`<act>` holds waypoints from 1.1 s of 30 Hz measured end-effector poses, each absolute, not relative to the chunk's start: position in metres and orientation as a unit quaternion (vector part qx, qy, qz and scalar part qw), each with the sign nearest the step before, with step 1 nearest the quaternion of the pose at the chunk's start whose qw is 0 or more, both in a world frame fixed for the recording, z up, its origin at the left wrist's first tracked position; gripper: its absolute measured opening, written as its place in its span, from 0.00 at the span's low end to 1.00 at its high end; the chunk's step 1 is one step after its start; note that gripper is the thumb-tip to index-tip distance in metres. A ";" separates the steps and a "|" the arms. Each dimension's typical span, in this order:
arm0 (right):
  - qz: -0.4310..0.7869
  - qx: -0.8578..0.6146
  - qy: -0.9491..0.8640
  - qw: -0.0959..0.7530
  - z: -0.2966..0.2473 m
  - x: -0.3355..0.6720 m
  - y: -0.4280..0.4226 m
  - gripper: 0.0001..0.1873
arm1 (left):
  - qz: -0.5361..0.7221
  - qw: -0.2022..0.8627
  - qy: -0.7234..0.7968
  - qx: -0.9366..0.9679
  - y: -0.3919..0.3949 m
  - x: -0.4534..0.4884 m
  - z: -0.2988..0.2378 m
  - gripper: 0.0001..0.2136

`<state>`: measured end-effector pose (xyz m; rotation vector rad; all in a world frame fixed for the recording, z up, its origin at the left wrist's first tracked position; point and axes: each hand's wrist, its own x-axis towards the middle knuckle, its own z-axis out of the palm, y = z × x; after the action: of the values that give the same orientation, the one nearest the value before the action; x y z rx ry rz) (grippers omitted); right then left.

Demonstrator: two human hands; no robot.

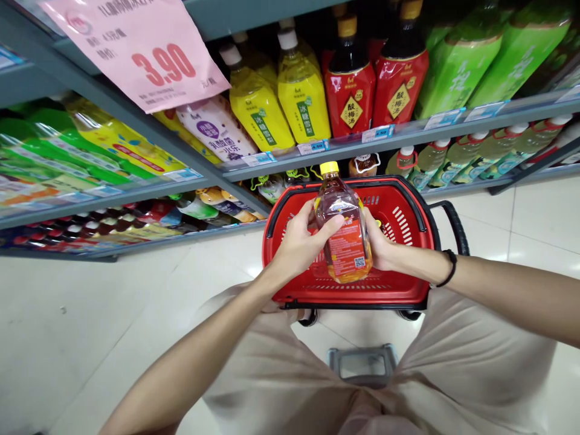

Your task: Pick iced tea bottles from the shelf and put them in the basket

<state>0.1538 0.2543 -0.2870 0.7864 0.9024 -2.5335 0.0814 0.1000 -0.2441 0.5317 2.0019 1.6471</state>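
Note:
A clear drink bottle (347, 232) with a yellow cap, a red label and amber liquid is held between my two hands over a red shopping basket (399, 294). My left hand (304, 238) grips its left side, the thumb lying across the label. On the right side my right hand (379, 241) closes round the bottle, its fingers partly hidden behind it. The bottle is tilted, its cap toward the shelves and its base toward me. Below it, the slotted inside of the basket shows; something small and yellow lies partly hidden beside my right hand.
Shelves (385, 144) of drinks stand ahead, with yellow bottles (302, 103), red-labelled bottles (348, 96) and green bottles (462, 66). A pink price sign (145, 54) hangs at upper left. The basket's black handle (453, 226) juts out right; a grey handle (362, 362) sits between my legs.

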 end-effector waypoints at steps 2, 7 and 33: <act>-0.889 0.281 0.319 0.170 -0.291 0.154 0.255 0.37 | 0.605 0.246 0.732 0.196 0.100 0.081 -0.245 0.32; -0.891 0.270 0.324 0.168 -0.298 0.155 0.256 0.37 | 0.610 0.246 0.727 0.194 0.100 0.081 -0.245 0.32; -0.891 0.304 0.277 0.194 -0.283 0.152 0.256 0.33 | 0.581 0.243 0.750 0.200 0.100 0.080 -0.246 0.30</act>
<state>0.1523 0.2562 -0.2832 0.8537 0.7757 -2.4979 0.0805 0.1004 -0.2459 0.5473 2.0512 1.5886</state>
